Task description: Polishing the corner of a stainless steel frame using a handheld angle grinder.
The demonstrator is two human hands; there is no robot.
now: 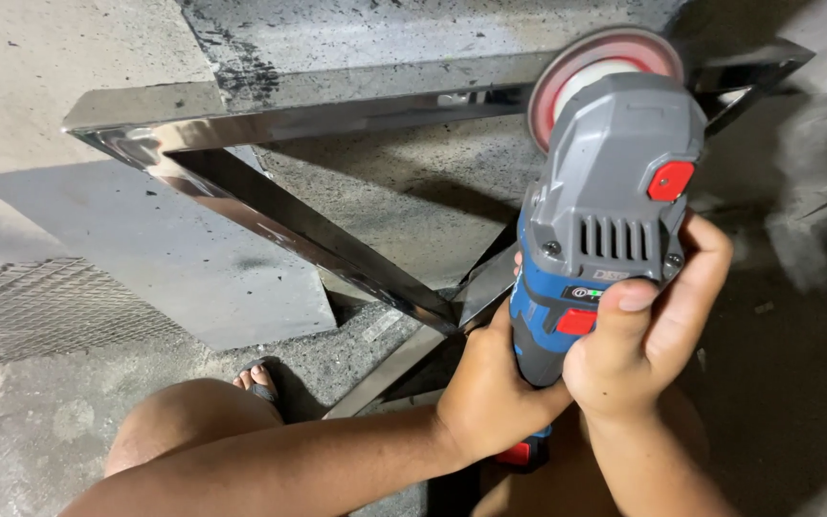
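Both hands clamped on a blue-and-grey angle grinder (597, 225): left hand (492, 388) wrapped round the lower blue body, right hand (645, 335) closed just above it, thumb near the red switch. Red-rimmed polishing disc (593, 72) up at the top bar of the mirror-bright crossed metal frame (270, 206), contact hidden behind the grinder's head. By the look of it well along, most visible bars already gleaming, dark dust scattered over the concrete floor (78, 57); remaining dull spots impossible to tell.
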